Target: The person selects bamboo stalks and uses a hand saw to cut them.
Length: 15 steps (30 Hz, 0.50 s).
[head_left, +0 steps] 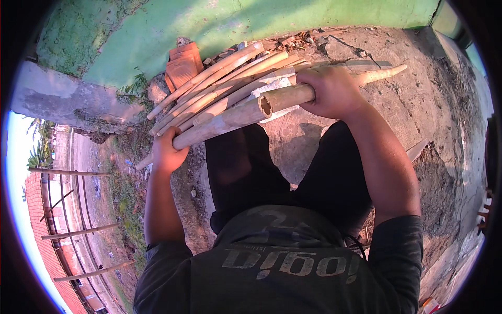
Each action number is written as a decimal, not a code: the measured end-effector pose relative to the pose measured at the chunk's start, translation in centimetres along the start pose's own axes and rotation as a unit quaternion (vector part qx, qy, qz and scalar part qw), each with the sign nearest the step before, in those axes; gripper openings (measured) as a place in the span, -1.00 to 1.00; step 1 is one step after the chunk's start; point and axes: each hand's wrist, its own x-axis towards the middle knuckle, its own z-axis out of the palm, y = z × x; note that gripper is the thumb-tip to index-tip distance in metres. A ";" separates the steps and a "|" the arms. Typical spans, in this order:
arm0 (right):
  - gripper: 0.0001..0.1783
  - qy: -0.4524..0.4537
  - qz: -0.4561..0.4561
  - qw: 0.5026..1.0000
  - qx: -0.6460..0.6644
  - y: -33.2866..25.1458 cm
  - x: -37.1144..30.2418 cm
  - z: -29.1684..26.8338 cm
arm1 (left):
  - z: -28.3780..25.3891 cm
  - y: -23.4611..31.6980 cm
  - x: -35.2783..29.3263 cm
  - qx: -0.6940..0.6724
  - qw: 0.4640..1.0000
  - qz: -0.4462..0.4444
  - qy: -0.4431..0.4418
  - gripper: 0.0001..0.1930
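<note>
Head view: both hands [167, 152] [332, 91] grip bamboo poles [219, 83] nr orange tile [183, 65].

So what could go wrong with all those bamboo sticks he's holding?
The right hand grips just one hollow bamboo stick, and the left hand holds another stick's end, so the loose bundle of bamboo sticks between them might roll off. The ground edge drops away beside the left arm, so dropped sticks could fall down there.
</note>
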 end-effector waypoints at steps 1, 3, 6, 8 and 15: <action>-0.70 0.016 -0.012 1.000 -0.015 0.2 0.0 -0.1 | 0.1 0.1 0.0 -0.001 1.000 -0.001 -0.001 -0.69; -0.70 0.033 -0.026 0.999 -0.031 0.4 0.0 -0.2 | 0.2 0.2 -0.2 -0.001 1.000 -0.003 -0.001 -0.69; -0.71 0.034 -0.020 0.998 -0.052 0.6 0.1 -0.2 | 0.6 0.2 -0.4 -0.012 1.000 0.021 -0.019 -0.72; -0.73 0.038 -0.019 0.997 -0.060 0.8 0.0 0.0 | 0.8 0.7 -0.6 -0.049 0.997 -0.020 -0.063 -0.74; -0.71 0.069 -0.029 0.996 -0.049 1.0 0.0 0.2 | 0.9 1.7 -0.8 -0.055 0.995 -0.024 -0.081 -0.74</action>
